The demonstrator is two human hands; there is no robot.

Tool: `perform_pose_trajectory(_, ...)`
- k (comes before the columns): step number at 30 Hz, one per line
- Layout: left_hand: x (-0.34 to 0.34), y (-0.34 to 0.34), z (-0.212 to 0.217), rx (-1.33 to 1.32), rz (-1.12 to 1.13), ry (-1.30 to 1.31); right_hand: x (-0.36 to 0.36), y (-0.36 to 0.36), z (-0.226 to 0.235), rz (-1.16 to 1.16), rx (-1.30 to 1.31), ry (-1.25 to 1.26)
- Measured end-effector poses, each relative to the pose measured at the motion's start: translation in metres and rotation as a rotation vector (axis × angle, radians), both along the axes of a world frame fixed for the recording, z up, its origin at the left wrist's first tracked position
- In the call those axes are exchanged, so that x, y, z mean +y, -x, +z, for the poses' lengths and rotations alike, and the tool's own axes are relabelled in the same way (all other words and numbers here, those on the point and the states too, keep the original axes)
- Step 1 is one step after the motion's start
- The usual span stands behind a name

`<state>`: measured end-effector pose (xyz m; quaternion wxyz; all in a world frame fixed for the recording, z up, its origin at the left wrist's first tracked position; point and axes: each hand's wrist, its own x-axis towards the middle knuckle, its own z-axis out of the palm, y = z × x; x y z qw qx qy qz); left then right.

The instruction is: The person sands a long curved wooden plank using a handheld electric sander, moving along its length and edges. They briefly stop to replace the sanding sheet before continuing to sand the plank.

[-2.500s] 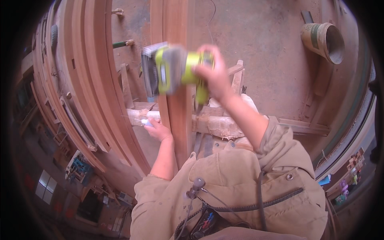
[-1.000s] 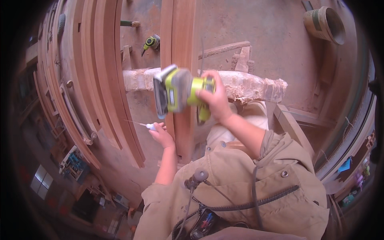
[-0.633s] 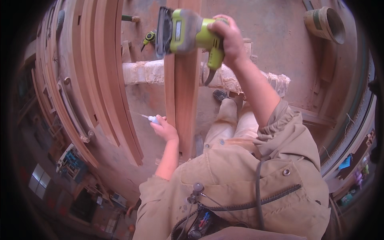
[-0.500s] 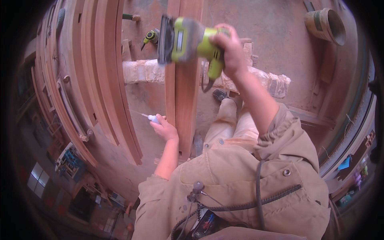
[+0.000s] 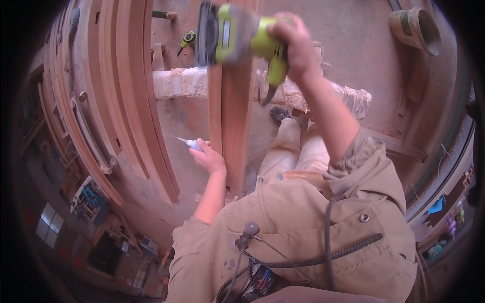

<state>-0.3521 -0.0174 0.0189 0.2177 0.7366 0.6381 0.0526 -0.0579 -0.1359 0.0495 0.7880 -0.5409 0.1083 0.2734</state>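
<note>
My right hand (image 5: 299,48) is wrapped round the handle of a green and grey power sander (image 5: 235,38), held up above the far part of a long reddish wooden beam (image 5: 236,129). The sander's black pad side points left, and its outline is a little blurred. Beside the beam's near left edge, my left hand (image 5: 208,157) grips a small white glue bottle (image 5: 193,145). Its thin nozzle points left, away from the beam. Two boards seem to lie side by side in the beam, with a dark line between them.
A padded, wrapped support (image 5: 179,83) runs crosswise under the beam. Several long wooden boards (image 5: 134,76) stand to the left. Another green tool (image 5: 187,39) lies on the floor beyond. A bucket (image 5: 415,30) stands at the far right, and tools crowd a bench (image 5: 90,202) at the left.
My right hand has raised the sander slightly farther away, up in the picture. The left hand with the bottle has barely moved.
</note>
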Motion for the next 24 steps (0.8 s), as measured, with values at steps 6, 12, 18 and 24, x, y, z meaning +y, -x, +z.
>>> perform_pose_trajectory(6, 0.002, 0.005, -0.009, -0.044, 0.002, -0.036, -0.004, 0.008, -0.006, -0.039, 0.07, -0.077)
perform_pose_trajectory(12, 0.006, 0.019, -0.02, -0.023, -0.03, -0.091, -0.024, 0.131, 0.006, 0.11, 0.055, 0.148)
perform_pose_trajectory(18, 0.002, 0.007, -0.008, -0.047, -0.02, -0.013, -0.014, 0.06, 0.005, 0.034, 0.15, -0.04)
perform_pose_trajectory(24, 0.002, 0.005, -0.008, -0.083, -0.016, -0.024, -0.015, 0.075, 0.008, 0.05, 0.093, 0.023)
